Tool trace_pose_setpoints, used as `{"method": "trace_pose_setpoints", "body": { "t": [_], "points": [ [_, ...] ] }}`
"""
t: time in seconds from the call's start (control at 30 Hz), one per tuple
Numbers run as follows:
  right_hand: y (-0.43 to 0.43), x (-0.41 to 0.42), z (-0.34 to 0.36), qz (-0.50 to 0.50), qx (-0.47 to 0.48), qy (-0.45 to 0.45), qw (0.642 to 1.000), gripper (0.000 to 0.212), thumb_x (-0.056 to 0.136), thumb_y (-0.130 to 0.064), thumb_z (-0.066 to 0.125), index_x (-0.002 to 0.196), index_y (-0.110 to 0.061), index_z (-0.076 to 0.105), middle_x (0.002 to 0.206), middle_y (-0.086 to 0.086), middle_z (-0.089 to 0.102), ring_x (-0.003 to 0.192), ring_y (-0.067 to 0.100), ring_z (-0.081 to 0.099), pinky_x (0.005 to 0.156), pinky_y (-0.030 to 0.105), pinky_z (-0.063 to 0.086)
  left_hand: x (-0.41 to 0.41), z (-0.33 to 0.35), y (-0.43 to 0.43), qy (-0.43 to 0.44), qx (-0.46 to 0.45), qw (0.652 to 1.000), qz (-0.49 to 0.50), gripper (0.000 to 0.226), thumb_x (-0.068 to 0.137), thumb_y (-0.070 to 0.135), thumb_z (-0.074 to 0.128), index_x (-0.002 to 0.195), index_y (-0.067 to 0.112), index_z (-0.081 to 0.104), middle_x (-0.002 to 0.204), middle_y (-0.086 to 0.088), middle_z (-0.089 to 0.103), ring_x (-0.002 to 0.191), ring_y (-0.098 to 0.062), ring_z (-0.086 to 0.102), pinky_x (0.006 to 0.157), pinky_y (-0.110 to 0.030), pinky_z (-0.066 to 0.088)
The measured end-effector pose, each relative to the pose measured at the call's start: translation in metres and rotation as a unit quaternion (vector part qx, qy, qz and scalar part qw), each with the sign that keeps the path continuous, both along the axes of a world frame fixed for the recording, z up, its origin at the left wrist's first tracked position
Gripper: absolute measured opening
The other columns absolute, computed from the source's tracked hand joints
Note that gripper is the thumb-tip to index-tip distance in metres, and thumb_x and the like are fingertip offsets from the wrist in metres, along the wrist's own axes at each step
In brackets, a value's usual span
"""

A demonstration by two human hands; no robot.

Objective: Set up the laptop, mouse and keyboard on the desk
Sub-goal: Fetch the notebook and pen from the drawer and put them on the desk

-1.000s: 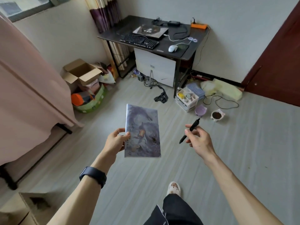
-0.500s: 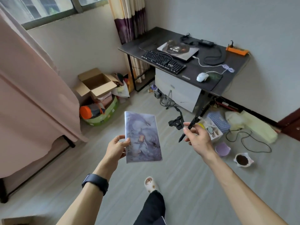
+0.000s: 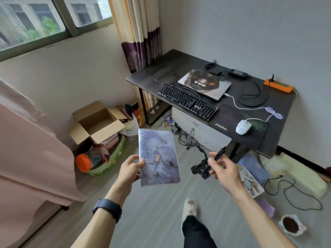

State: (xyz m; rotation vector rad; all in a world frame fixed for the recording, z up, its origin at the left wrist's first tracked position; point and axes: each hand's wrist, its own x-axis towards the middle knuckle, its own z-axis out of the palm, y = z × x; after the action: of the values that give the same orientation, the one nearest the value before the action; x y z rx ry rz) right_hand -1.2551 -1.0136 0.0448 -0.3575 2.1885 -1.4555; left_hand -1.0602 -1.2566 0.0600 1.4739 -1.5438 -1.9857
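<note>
A dark desk [image 3: 179, 63] stands in the corner ahead to the right. On it lie a closed laptop [image 3: 204, 83] with a printed lid, a black keyboard [image 3: 186, 102] in front of it, and a white mouse [image 3: 243, 127] on a dark mouse pad [image 3: 231, 117]. My left hand [image 3: 130, 170] holds a bluish patterned notebook [image 3: 158, 158] by its left edge, above the floor. My right hand [image 3: 224, 170] pinches a black pen [image 3: 214, 161]. Both hands are well short of the desk.
A power brick [image 3: 237, 73] and an orange power strip [image 3: 278, 85] sit at the desk's back. An open cardboard box [image 3: 96, 121] stands left of the desk. Baskets, cables and a bowl [image 3: 291, 227] litter the floor at right. A pink bedcover [image 3: 26, 158] is at left.
I have walked closer to the desk, which now looms larger at the right. Both hands keep the same hold on the notebook and the pen.
</note>
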Motion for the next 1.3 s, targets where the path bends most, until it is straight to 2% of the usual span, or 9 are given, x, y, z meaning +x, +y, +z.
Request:
{"method": "trace_pose_setpoints", "body": {
  "t": [0.1, 0.27, 0.4, 0.57, 0.7, 0.8, 1.03, 1.17, 1.3],
  "points": [
    [-0.056, -0.043, -0.006, -0.002, -0.003, -0.012, 1.0, 0.017, 0.097, -0.024, 0.065, 0.11, -0.032, 0.069, 0.081, 0.0, 0.059, 0.063, 0.009, 0.067, 0.068, 0.033, 0.054, -0.04, -0.007, -0.057, -0.012, -0.02, 1.0, 0.001, 0.014, 0.095, 0.02, 0.062, 0.108, 0.017, 0.065, 0.098, -0.008, 0.074, 0.082, -0.027, 0.073, 0.066, -0.036, 0.059],
    [-0.161, -0.124, -0.032, 0.007, 0.001, -0.031, 1.0, 0.015, 0.096, -0.026, 0.065, 0.107, -0.035, 0.069, 0.08, -0.005, 0.063, 0.066, 0.009, 0.068, 0.078, 0.038, 0.055, -0.108, -0.017, -0.156, -0.029, -0.034, 0.999, 0.009, 0.012, 0.094, 0.021, 0.064, 0.105, 0.018, 0.067, 0.099, -0.008, 0.074, 0.084, -0.027, 0.073, 0.082, -0.048, 0.059],
    [-0.246, -0.176, -0.046, 0.028, 0.019, -0.064, 0.997, 0.014, 0.095, -0.027, 0.065, 0.106, -0.034, 0.069, 0.081, -0.004, 0.065, 0.068, 0.009, 0.068, 0.08, 0.041, 0.055, -0.158, -0.015, -0.236, -0.043, -0.036, 0.998, 0.026, 0.01, 0.096, 0.016, 0.061, 0.104, 0.014, 0.067, 0.098, -0.012, 0.074, 0.08, -0.028, 0.072, 0.069, -0.04, 0.059],
    [-0.337, -0.226, -0.059, 0.05, 0.037, -0.082, 0.995, 0.012, 0.095, -0.027, 0.065, 0.102, -0.035, 0.069, 0.078, -0.008, 0.062, 0.065, 0.011, 0.067, 0.071, 0.033, 0.051, -0.212, -0.014, -0.324, -0.072, -0.016, 0.997, 0.033, 0.009, 0.097, 0.016, 0.061, 0.105, 0.018, 0.065, 0.098, -0.013, 0.075, 0.084, -0.032, 0.074, 0.075, -0.051, 0.061],
    [-0.414, -0.268, -0.076, 0.043, 0.056, -0.094, 0.993, 0.011, 0.095, -0.025, 0.065, 0.102, -0.033, 0.069, 0.07, -0.007, 0.064, 0.065, 0.01, 0.065, 0.073, 0.034, 0.051, -0.268, -0.033, -0.407, -0.111, -0.023, 0.993, -0.016, 0.01, 0.099, 0.016, 0.057, 0.105, 0.018, 0.064, 0.096, -0.008, 0.073, 0.069, -0.019, 0.073, 0.048, -0.026, 0.055],
    [-0.463, -0.297, -0.093, 0.016, 0.068, -0.108, 0.992, 0.011, 0.094, -0.03, 0.065, 0.101, -0.037, 0.069, 0.074, -0.002, 0.071, 0.067, 0.011, 0.066, 0.077, 0.039, 0.053, -0.315, -0.056, -0.471, -0.134, -0.049, 0.985, -0.095, 0.017, 0.099, 0.017, 0.057, 0.114, 0.015, 0.064, 0.099, -0.005, 0.072, 0.076, -0.018, 0.071, 0.05, -0.023, 0.054],
    [-0.575, -0.35, -0.105, -0.126, 0.085, -0.158, 0.976, 0.009, 0.096, -0.029, 0.062, 0.101, -0.034, 0.068, 0.095, 0.0, 0.074, 0.061, 0.008, 0.066, 0.073, 0.035, 0.054, -0.444, -0.105, -0.621, -0.239, -0.178, 0.891, -0.342, 0.021, 0.093, 0.034, 0.058, 0.112, 0.028, 0.064, 0.105, 0.0, 0.072, 0.096, -0.021, 0.067, 0.087, -0.035, 0.054],
    [-0.617, -0.362, -0.101, -0.178, 0.106, -0.185, 0.961, 0.009, 0.097, -0.031, 0.06, 0.102, -0.036, 0.067, 0.094, -0.005, 0.073, 0.061, 0.006, 0.067, 0.065, 0.025, 0.051, -0.504, -0.121, -0.665, -0.288, -0.248, 0.812, -0.443, 0.035, 0.094, 0.038, 0.052, 0.127, 0.026, 0.058, 0.116, -0.005, 0.071, 0.109, -0.031, 0.063, 0.085, -0.034, 0.048],
    [-0.648, -0.36, -0.109, -0.198, 0.125, -0.201, 0.951, 0.008, 0.097, -0.031, 0.062, 0.102, -0.034, 0.068, 0.094, -0.004, 0.073, 0.056, 0.003, 0.066, 0.066, 0.021, 0.054, -0.542, -0.136, -0.684, -0.307, -0.25, 0.801, -0.449, 0.038, 0.094, 0.036, 0.051, 0.13, 0.028, 0.059, 0.12, -0.01, 0.068, 0.112, -0.034, 0.061, 0.09, -0.036, 0.049]
  ]
}}
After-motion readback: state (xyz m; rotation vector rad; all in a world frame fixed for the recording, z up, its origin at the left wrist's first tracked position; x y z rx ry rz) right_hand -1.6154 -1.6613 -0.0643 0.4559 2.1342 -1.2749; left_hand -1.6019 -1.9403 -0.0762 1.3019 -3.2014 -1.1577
